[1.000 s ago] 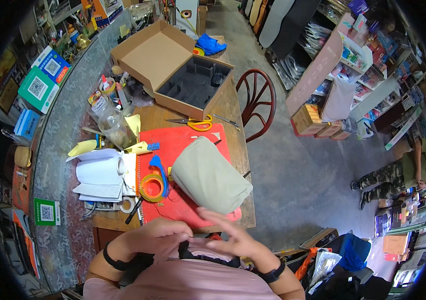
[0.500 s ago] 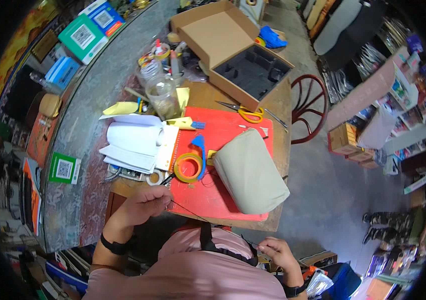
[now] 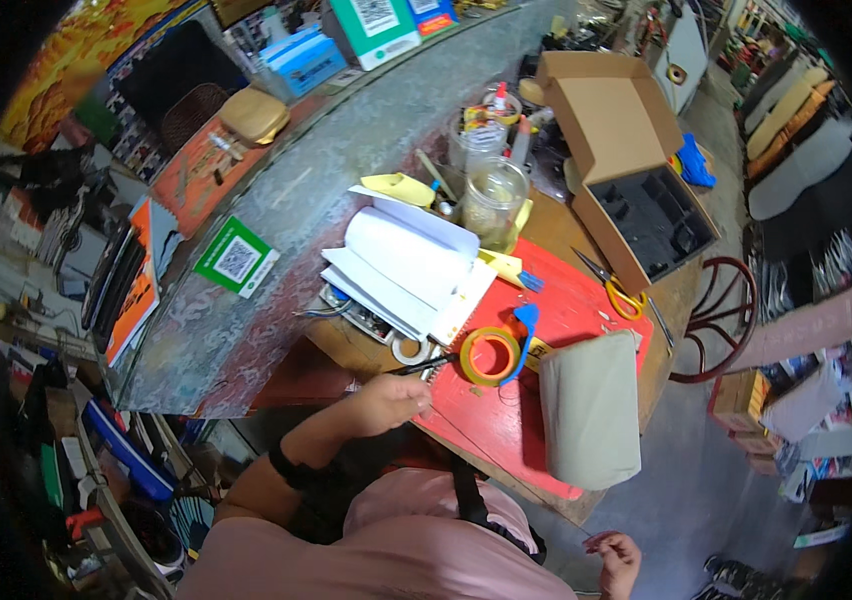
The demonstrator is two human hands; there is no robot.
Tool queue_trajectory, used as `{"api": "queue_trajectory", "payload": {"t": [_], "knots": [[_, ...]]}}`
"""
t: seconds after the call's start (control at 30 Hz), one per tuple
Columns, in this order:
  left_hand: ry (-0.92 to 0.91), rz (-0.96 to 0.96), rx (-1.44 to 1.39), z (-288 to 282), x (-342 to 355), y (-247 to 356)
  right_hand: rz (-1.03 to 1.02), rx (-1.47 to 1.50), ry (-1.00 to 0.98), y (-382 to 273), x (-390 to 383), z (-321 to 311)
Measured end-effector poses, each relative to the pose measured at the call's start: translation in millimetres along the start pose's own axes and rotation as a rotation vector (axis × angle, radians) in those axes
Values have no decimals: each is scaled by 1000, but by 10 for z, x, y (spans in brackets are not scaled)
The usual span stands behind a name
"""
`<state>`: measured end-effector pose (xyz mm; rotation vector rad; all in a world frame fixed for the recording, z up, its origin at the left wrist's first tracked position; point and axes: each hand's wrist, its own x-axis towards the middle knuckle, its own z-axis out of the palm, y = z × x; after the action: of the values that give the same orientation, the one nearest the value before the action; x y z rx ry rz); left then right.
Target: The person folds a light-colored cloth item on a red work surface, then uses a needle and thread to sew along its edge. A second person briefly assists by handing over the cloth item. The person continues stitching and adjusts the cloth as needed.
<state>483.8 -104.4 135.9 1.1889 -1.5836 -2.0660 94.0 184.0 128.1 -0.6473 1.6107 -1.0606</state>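
Note:
My left hand (image 3: 386, 403) is closed in a pinch at the near left edge of the red board, holding a thin dark thread (image 3: 514, 479). The thread slants down toward my right hand (image 3: 614, 560), which is off the table's near right side with its fingers pinched at the thread's other end. Lying on the red board (image 3: 456, 402) is a beige cloth-covered bundle (image 3: 591, 410). Left of it are an orange-and-yellow tape roll (image 3: 489, 356) and a blue curved piece (image 3: 525, 320). A black-handled tool (image 3: 426, 365) lies just beyond my left hand.
White papers (image 3: 411, 265) lie at the left, with a clear jar (image 3: 495, 195) behind them. Yellow-handled scissors (image 3: 626, 300) lie near an open cardboard box (image 3: 601, 205) with black foam. A red chair (image 3: 731, 315) stands at right. A stone-patterned counter (image 3: 316, 195) curves along the left.
The view has swung left, so the table sits farther right in the picture. My right hand has moved outward and away from my body. The thread still runs between both hands.

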Motion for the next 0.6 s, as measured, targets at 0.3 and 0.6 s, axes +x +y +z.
{"api": "queue_trajectory", "payload": {"t": [0.3,0.6], "knots": [[-165,31,125,77,-75,-542,-204,725,413,-394,280,309],[-6,-63,715,-25,-43,-746,-269,397,92,-623,517,733]]}}
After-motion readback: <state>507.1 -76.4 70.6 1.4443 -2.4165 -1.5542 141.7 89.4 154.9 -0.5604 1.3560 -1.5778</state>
